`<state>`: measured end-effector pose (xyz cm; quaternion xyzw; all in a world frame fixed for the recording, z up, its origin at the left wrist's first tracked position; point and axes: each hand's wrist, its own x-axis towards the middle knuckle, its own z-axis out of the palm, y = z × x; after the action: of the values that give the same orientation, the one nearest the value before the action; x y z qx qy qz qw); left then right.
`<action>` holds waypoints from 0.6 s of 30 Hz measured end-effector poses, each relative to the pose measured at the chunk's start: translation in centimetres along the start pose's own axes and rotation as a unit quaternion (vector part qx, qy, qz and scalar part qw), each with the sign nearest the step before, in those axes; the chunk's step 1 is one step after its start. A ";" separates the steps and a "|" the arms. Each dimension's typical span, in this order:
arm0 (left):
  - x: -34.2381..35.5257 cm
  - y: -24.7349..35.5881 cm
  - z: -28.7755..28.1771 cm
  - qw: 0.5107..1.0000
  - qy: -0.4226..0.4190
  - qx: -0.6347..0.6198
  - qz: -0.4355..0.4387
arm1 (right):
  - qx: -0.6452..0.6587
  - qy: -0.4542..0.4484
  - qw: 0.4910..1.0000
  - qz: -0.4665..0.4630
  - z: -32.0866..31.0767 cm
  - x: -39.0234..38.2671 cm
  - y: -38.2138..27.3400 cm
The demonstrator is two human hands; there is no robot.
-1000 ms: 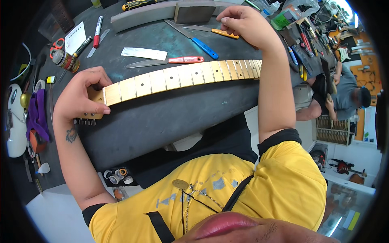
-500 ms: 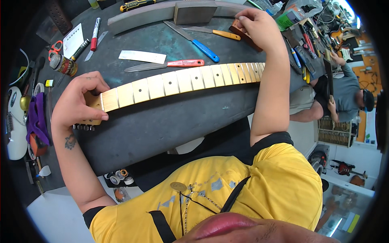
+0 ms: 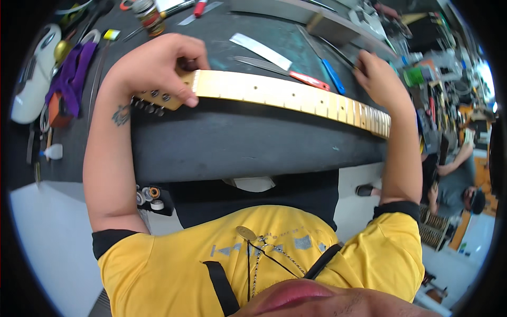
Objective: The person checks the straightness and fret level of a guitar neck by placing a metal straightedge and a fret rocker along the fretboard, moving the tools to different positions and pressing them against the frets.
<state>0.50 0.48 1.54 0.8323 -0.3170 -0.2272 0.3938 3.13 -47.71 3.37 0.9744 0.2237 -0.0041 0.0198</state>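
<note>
My left hand (image 3: 150, 68) grips a pale maple guitar neck (image 3: 274, 98) at its headstock (image 3: 161, 95), thumb on the front near the nut and fingers curled behind. Tuning pegs poke out below that hand. Beyond the neck's far end, my right hand (image 3: 380, 82) has its fingers curled at a thin dark item (image 3: 338, 53); what they hold is hidden. Above the neck lie a red-handled blade (image 3: 309, 80), a blue-handled blade (image 3: 332, 74) and a white strip (image 3: 261, 50). The neck rests on the dark padded bench (image 3: 237, 142).
Long grey bars (image 3: 356, 37) lie at the back. On the left are a purple cloth (image 3: 71, 76), a white object (image 3: 37, 76) and a jar (image 3: 148, 16). Tools crowd the right side, where a co-worker (image 3: 459, 185) in a grey top and dark cap sits.
The view has swung, so the neck now slopes down to the right. My right hand has left the brown block it was touching; my left hand still grips the headstock.
</note>
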 end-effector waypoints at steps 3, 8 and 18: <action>0.0 -0.1 0.2 1.000 0.014 0.006 0.005 | -0.020 -0.029 0.999 0.010 -3.6 -3.9 1.4; -1.0 -0.2 0.1 1.000 -0.002 -0.006 -0.028 | 0.117 0.011 0.984 -0.134 -7.9 -2.8 -7.9; -0.5 -0.9 0.0 0.999 -0.013 -0.026 -0.032 | 0.033 -0.016 0.910 -0.414 -4.1 4.3 -16.1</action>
<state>0.49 1.30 0.91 0.8287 -0.2889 -0.2588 0.4036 -0.01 -31.22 6.83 0.7944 0.6063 -0.0347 -0.0126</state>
